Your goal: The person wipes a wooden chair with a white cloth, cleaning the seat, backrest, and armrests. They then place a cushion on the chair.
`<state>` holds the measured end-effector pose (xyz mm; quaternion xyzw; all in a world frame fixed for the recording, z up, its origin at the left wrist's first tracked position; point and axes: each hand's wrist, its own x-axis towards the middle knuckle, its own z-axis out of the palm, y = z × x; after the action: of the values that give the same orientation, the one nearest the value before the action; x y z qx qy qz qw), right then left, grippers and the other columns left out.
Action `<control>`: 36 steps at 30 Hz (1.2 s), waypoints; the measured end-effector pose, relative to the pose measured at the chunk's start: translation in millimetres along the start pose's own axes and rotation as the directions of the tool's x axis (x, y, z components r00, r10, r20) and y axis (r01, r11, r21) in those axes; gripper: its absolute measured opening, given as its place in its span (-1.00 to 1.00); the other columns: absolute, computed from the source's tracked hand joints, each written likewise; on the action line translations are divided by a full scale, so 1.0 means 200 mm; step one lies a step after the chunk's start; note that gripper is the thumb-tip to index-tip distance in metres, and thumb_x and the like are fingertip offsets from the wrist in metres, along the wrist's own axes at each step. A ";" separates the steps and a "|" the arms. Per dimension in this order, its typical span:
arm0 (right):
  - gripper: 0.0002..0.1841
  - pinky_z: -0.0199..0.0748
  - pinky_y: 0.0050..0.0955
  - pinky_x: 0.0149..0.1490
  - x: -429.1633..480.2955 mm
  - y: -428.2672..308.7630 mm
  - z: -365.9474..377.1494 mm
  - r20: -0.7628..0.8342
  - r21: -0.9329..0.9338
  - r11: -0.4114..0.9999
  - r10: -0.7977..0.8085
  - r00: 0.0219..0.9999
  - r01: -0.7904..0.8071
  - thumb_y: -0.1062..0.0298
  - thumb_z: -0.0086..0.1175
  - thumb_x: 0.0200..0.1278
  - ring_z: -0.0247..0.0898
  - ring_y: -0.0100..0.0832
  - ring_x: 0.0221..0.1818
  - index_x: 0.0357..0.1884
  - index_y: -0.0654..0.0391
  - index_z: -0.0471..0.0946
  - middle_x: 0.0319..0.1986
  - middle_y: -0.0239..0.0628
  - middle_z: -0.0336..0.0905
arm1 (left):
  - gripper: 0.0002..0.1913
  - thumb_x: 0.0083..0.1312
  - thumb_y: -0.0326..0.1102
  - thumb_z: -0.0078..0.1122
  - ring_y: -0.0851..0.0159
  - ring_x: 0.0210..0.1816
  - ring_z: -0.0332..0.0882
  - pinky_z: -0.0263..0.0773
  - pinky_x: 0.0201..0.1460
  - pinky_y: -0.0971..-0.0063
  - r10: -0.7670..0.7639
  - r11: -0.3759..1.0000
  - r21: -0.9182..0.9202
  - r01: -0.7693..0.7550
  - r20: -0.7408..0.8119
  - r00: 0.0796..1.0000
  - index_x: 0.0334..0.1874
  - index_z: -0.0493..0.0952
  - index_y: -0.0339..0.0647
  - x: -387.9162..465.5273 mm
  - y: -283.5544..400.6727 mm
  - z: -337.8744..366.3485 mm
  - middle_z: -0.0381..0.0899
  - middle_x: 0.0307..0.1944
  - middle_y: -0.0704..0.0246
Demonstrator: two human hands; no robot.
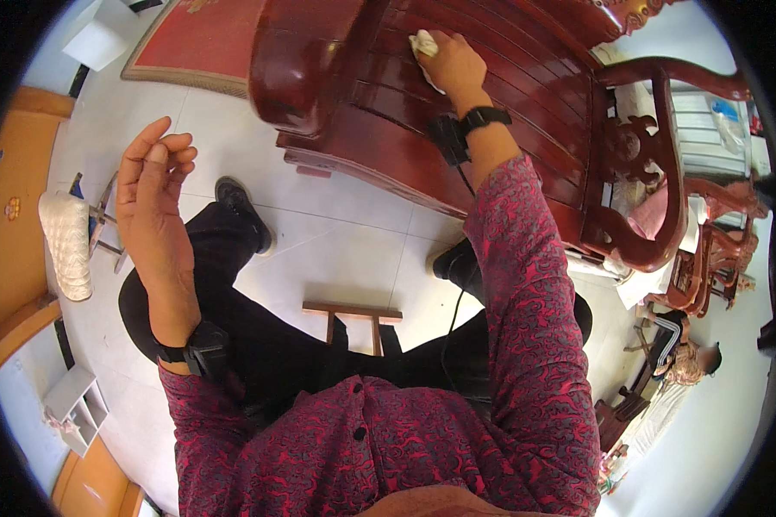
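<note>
A crumpled whitish cloth [425,44] is gripped in my right hand [454,66], which rests on the slatted seat [524,97] of a dark red, glossy wooden bench. Part of the cloth shows below the fingers, against the slats. My left hand [158,194] hangs in the air over the floor, left of the bench, with its fingers loosely bent and nothing in it. Each wrist wears a black strap; a dark boxy device [448,139] sits by the right one, and a cable runs down from it.
The bench's rounded end [297,71] stands ahead, its carved armrest [663,181] to the right. A small wooden stool [352,311] is between my legs. At left are a folding seat with a quilted pad [68,245] and an orange door [19,207]. Another person [682,362] sits far right.
</note>
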<state>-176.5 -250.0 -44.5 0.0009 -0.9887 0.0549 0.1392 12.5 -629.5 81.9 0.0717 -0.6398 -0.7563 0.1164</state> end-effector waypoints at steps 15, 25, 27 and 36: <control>-0.55 0.54 -0.06 0.08 0.40 -0.26 0.18 0.148 0.204 0.974 0.066 0.987 -0.096 -0.12 0.07 0.26 0.57 0.03 0.06 0.03 -0.06 0.65 -0.02 -0.07 0.67 | -0.72 0.51 -0.33 0.01 0.39 -0.08 0.58 0.44 0.16 0.49 -0.046 0.998 -0.050 0.047 0.010 0.999 0.15 0.55 -0.29 0.00 0.02 0.05 0.66 -0.12 0.30; -0.62 0.53 -0.10 0.01 -0.23 -0.51 -0.15 0.193 0.390 0.920 -0.058 0.980 -0.022 -0.01 0.25 0.14 0.59 -0.01 -0.02 0.00 -0.18 0.67 -0.10 -0.14 0.68 | -0.72 0.51 -0.28 0.04 0.40 -0.08 0.58 0.44 0.14 0.50 -0.016 0.999 -0.045 0.016 -0.002 1.000 0.13 0.55 -0.26 -0.04 0.03 0.06 0.67 -0.11 0.31; -0.64 0.52 -0.11 0.00 -0.31 -0.53 -0.17 0.175 0.421 0.907 -0.103 0.979 0.020 0.01 0.25 0.14 0.59 -0.02 -0.02 -0.01 -0.18 0.67 -0.11 -0.15 0.67 | -0.73 0.51 -0.28 0.05 0.41 -0.08 0.59 0.44 0.13 0.50 -0.006 0.999 -0.047 0.006 0.000 1.000 0.13 0.56 -0.25 -0.04 0.03 0.06 0.68 -0.11 0.31; -0.65 0.56 -0.10 -0.05 -0.53 -0.56 -0.24 0.102 0.359 0.931 -0.106 0.989 0.063 0.15 0.29 0.09 0.60 -0.03 -0.08 -0.03 -0.12 0.66 -0.15 -0.18 0.66 | -0.73 0.49 -0.28 0.06 0.42 -0.08 0.60 0.44 0.10 0.53 0.009 0.999 -0.041 -0.009 0.005 1.000 0.13 0.55 -0.23 -0.02 -0.02 0.03 0.69 -0.09 0.31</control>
<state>-59.1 -358.4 -14.9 0.0721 -0.9681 0.2262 0.0796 13.7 -622.1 79.6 0.0644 -0.6247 -0.7690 0.1196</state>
